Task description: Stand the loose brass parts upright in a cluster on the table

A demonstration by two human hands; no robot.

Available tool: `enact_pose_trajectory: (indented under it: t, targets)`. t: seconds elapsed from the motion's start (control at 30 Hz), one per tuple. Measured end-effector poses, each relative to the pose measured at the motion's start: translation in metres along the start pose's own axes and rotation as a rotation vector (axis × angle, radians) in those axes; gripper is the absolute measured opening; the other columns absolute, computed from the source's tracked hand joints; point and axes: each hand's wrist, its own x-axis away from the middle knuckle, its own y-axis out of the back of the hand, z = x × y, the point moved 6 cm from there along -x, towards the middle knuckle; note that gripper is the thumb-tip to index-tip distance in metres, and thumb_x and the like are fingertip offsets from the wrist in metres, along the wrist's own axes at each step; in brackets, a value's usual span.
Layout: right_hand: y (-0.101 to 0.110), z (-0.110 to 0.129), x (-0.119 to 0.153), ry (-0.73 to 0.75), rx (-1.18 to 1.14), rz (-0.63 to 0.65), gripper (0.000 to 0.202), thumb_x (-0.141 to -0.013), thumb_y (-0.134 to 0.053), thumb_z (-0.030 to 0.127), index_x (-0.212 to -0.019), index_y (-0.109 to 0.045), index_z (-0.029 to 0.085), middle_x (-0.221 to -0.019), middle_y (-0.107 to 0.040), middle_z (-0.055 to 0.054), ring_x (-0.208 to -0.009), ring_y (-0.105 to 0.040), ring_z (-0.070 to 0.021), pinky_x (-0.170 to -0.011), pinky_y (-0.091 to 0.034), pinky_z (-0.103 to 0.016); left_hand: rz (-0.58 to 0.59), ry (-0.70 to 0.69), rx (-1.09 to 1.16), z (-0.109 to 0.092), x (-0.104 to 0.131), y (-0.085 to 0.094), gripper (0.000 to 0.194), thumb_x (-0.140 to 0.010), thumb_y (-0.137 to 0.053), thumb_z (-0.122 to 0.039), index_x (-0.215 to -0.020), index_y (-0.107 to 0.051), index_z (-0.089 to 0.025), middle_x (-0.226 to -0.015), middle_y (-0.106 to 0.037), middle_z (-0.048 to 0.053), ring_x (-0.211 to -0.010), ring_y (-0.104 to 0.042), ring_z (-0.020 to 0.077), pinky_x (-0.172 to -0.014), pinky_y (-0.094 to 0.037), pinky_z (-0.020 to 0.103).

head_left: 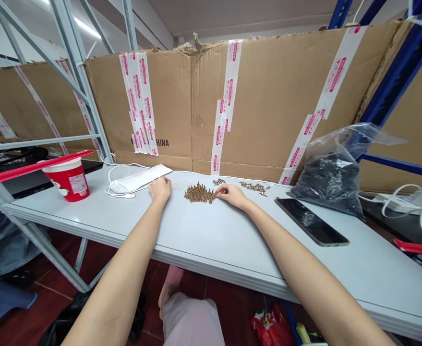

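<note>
Many small brass-coloured pointed pieces (pixel 199 193) stand close together on the white table, most of them upright. My right hand (pixel 232 194) is at the right edge of this group, thumb and forefinger pinched on one small brass-coloured piece. To the left of the group lie small clear pieces (pixel 180 186). Beside these rests my left hand (pixel 160 189), its fingers curled together near the end of a white power strip (pixel 140 178); whatever they hold is too small or hidden to tell. Loose brass-coloured pieces (pixel 256 187) lie scattered beyond my right hand, with a smaller heap (pixel 218 181) behind.
A phone (pixel 311 221) lies on the right of the table (pixel 211 230), before a clear bag of dark material (pixel 331 178). At the left stands a red and white cup (pixel 68 180), by a white cable (pixel 119 194). A taped cardboard wall (pixel 268 96) closes the back.
</note>
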Motion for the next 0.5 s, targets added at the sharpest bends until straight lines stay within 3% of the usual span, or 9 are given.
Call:
enact_pose_trajectory:
  t: [0.27, 0.5]
  targets:
    - [-0.0022, -0.0095, -0.0048, 0.014, -0.132, 0.019, 0.015, -0.065, -0.065, 0.023, -0.080, -0.067, 0.020, -0.080, -0.068, 0.000, -0.072, -0.058, -0.0129, -0.070, -0.042, -0.024, -0.064, -0.004, -0.016, 0.0000, 0.0009, 0.0047, 0.022, -0.079, -0.044, -0.025, -0.084, -0.066, -0.023, -0.093, -0.066, 0.008, -0.099, -0.053, 0.0266, -0.086, -0.035, 0.040]
    - [-0.0046, -0.0091, -0.0051, 0.010, -0.246, 0.075, 0.013, -0.065, -0.065, 0.018, -0.078, -0.067, 0.017, -0.081, -0.068, -0.002, -0.074, -0.060, -0.0128, -0.073, -0.044, -0.025, 0.002, 0.025, 0.037, 0.0010, -0.0001, 0.0001, 0.022, -0.078, -0.045, -0.024, -0.084, -0.066, -0.023, -0.090, -0.067, 0.008, -0.095, -0.057, 0.0251, -0.089, -0.032, 0.040]
